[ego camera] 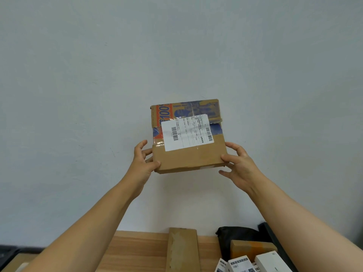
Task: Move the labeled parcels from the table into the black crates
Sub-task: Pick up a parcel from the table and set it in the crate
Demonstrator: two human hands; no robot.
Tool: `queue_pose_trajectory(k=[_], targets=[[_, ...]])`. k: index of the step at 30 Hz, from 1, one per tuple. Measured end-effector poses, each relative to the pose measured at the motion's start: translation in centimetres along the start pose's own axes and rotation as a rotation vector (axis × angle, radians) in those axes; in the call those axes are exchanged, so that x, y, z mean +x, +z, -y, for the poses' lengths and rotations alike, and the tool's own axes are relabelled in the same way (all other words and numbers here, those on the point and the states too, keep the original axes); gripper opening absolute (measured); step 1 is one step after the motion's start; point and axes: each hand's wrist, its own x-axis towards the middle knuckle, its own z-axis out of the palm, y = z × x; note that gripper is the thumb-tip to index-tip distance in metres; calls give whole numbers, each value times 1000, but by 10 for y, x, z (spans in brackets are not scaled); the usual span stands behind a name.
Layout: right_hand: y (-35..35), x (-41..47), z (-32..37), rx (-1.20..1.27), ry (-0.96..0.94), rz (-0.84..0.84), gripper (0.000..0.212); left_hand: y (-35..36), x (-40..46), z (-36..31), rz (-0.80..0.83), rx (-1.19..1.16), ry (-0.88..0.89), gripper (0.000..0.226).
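A flat brown cardboard parcel (188,154) with a white shipping label and orange and blue print is held up in front of the pale wall. My left hand (143,160) grips its lower left corner with thumb in front. My right hand (238,163) grips its lower right corner the same way. Both arms stretch up from the bottom of the view. Far below lies the wooden table (137,250) with more parcels. A dark object at the bottom left edge (7,254) may be a crate; I cannot tell.
On the table lie a long narrow cardboard box (182,250), a black bag (235,236), an orange-brown box (251,248) and several small white boxes (271,262) at the bottom right. A dark edge (275,238) runs along the right.
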Motion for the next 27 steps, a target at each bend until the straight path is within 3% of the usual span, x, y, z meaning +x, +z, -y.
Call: queue_pose_trajectory(k=[4,9,14,18,21,24,27], targets=[[2,2,-1,149,-40,-19,56,3,0,1,3,2,11,82],[2,8,3,148,-60,9,61,9,3,1,-22,87,68,89],[-7,10,13,86,-78,-9,60,2,16,-8,-270,537,251,106],[-13,12,23,8,-82,5,59,-7,26,-14,-223,872,346,106],[-17,14,31,-10,-98,2,59,-11,27,-13,-100,754,289,91],[-23,18,41,-20,-127,-8,61,-13,16,-13,69,488,211,57],[-28,21,48,-38,-150,3,65,-13,7,-9,149,416,135,46]])
